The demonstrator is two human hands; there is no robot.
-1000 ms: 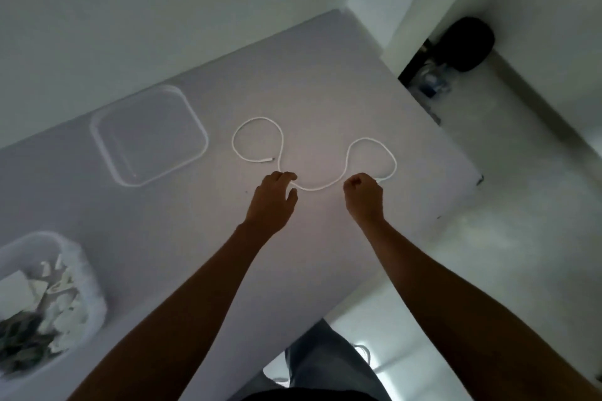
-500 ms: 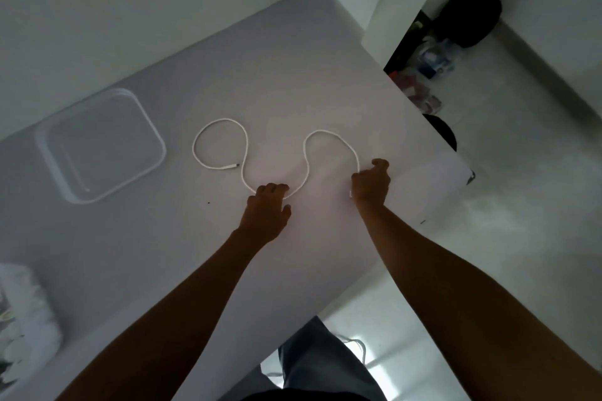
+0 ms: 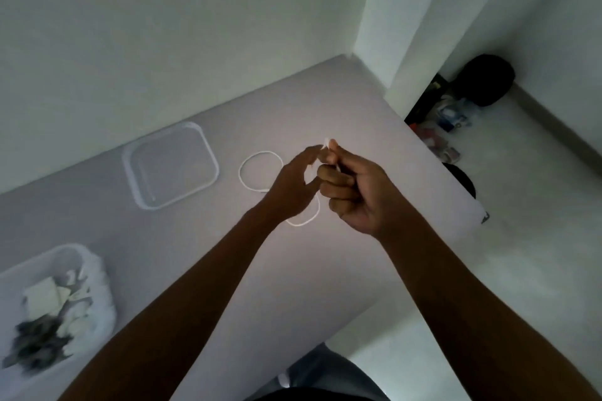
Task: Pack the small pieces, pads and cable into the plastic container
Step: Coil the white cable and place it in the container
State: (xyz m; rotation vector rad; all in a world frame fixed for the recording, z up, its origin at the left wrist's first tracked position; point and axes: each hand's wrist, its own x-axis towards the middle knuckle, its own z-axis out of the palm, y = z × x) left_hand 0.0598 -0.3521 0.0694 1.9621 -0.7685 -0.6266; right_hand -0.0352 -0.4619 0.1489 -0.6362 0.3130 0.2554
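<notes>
White thin cable (image 3: 260,169) — one end pinched in right hand (image 3: 355,192), left hand (image 3: 291,189) loose-fingered beside; coiling step, next wind loops, then carry toward clear plastic container (image 3: 94,273) at 8 o'clock.

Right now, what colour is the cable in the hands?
White. The cable shows best in the head view, looping on the table.
</notes>
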